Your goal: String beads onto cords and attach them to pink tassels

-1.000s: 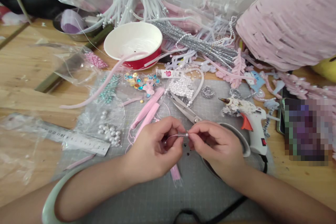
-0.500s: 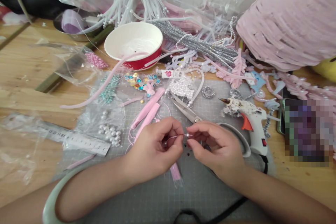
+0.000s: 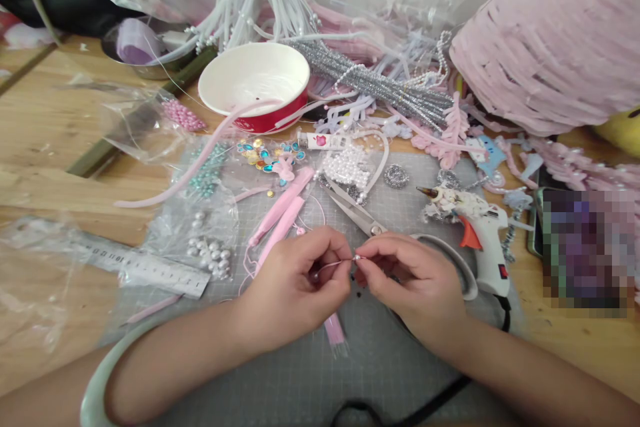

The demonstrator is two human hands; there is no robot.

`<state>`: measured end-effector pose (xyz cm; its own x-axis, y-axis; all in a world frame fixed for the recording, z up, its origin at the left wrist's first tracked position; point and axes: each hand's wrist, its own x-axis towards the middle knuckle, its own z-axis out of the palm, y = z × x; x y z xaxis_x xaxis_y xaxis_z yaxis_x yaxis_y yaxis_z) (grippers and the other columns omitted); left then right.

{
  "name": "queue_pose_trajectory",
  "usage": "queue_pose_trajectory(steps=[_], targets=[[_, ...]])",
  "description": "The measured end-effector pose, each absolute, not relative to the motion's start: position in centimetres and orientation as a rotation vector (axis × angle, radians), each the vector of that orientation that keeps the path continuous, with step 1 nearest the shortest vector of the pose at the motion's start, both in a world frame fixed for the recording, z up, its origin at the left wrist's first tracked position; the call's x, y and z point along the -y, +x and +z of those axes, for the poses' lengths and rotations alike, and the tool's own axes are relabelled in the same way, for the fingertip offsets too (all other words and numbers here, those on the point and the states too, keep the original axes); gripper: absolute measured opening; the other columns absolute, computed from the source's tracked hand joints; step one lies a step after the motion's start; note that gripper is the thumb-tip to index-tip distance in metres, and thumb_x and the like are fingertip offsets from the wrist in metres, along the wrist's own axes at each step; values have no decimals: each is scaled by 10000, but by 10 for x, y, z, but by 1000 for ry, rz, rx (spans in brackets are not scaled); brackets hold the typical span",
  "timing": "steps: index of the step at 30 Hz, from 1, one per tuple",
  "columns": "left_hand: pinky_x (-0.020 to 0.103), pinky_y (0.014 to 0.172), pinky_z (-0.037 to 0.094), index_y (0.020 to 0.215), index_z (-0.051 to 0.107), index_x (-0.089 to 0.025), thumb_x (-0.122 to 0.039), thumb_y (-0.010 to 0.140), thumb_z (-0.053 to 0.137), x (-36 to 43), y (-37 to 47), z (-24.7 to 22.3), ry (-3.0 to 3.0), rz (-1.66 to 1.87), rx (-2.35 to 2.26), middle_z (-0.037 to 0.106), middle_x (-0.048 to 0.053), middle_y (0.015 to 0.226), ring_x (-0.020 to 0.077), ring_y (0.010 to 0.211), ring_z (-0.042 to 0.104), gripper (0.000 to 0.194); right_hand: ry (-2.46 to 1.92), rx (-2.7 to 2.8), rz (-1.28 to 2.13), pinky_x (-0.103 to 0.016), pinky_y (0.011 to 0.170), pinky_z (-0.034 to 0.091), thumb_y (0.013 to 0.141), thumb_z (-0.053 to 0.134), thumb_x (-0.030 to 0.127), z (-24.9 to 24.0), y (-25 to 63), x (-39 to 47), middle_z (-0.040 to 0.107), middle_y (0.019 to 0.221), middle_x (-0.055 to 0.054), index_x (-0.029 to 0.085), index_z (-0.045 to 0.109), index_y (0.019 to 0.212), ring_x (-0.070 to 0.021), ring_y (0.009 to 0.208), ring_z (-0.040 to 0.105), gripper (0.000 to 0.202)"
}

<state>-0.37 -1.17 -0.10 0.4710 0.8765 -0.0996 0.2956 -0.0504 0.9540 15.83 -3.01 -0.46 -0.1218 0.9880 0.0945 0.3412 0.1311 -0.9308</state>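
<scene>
Thumb and index finger of my left hand (image 3: 297, 283) pinch a thin pink cord (image 3: 329, 265). A small round bead shows on the cord inside the curl of that hand. My right hand (image 3: 417, 273) is closed at the fingertips on a small pearl bead (image 3: 357, 258) at the cord's end, almost touching my left fingertips. Behind the left hand lie pink tassels (image 3: 287, 203), and another tassel's fringe (image 3: 335, 332) shows below it. Scissors (image 3: 356, 212) lie partly open just beyond my right hand, which hides their handles in part.
A white hot glue gun (image 3: 493, 240) lies on the grey cutting mat (image 3: 310, 387), right of my hands. White pearl beads (image 3: 345, 167), a steel ruler (image 3: 150, 268), and a red-and-white bowl (image 3: 273, 117) surround the work. Pipe cleaners (image 3: 380, 83) are heaped at the back.
My right fingertips have moved slightly left and closed in on the pearl bead, narrowing the space to my left fingers. The left hand has barely shifted.
</scene>
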Motion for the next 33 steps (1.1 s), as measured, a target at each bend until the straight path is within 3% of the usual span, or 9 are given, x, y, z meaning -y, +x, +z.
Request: queue_pose_trajectory(steps=[8, 18, 26, 33], targets=[[161, 445, 329, 726, 508, -166, -172, 779, 469, 11, -3, -3, 1608, 637, -1077, 423, -57, 547, 63, 494, 393, 66, -1303, 1653, 985, -189, 545, 513, 731, 597, 107, -2, 159, 29, 668, 685, 5, 196, 656, 765, -98, 584, 609, 112], [166, 459, 349, 763, 568, -157, -174, 816, 472, 9, -4, -1, 1634, 691, -1047, 522, -35, 575, 68, 509, 448, 111, -1386, 1575, 1042, -203, 534, 498, 767, 618, 204, -4, 161, 31, 647, 674, 4, 195, 645, 746, -106, 588, 606, 35], [165, 459, 358, 760, 570, -164, -160, 819, 477, 9, -3, -1, 1615, 714, -1048, 572, -31, 594, 66, 506, 472, 110, -1301, 1686, 881, -199, 574, 509, 757, 588, 116, -1, 161, 28, 682, 713, 1, 202, 669, 798, -104, 616, 618, 125], [168, 467, 371, 768, 576, -164, -173, 825, 474, 9, -3, -2, 1639, 701, -1047, 580, -26, 603, 72, 521, 489, 117, -1355, 1664, 948, -217, 555, 511, 765, 572, 138, -3, 162, 29, 677, 706, 0, 208, 668, 782, -113, 592, 620, 120]])
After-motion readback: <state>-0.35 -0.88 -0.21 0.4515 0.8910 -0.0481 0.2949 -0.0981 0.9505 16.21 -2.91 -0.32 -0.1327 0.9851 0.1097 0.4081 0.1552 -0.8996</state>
